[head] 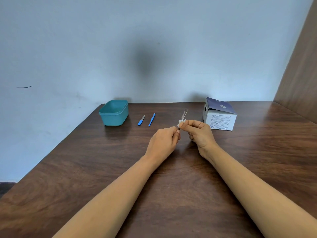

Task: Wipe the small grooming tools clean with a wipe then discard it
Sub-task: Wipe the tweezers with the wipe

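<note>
My left hand (163, 140) grips the lower end of a thin metal tool, likely tweezers (184, 115), which points up and away over the table. My right hand (199, 132) pinches a small white wipe (181, 122) around the tool's shaft, just above my left fingers. Two blue-handled tools lie on the table further back: a short nail file (141, 120) and, to its right, a longer slim tool (152, 119). Neither hand touches them.
A teal plastic tub (113, 112), open on top, stands at the back left of the brown wooden table (103, 160). A white and dark blue cardboard box (219, 114), its flap open, stands at the back right. A wooden panel (301, 69) rises at the right.
</note>
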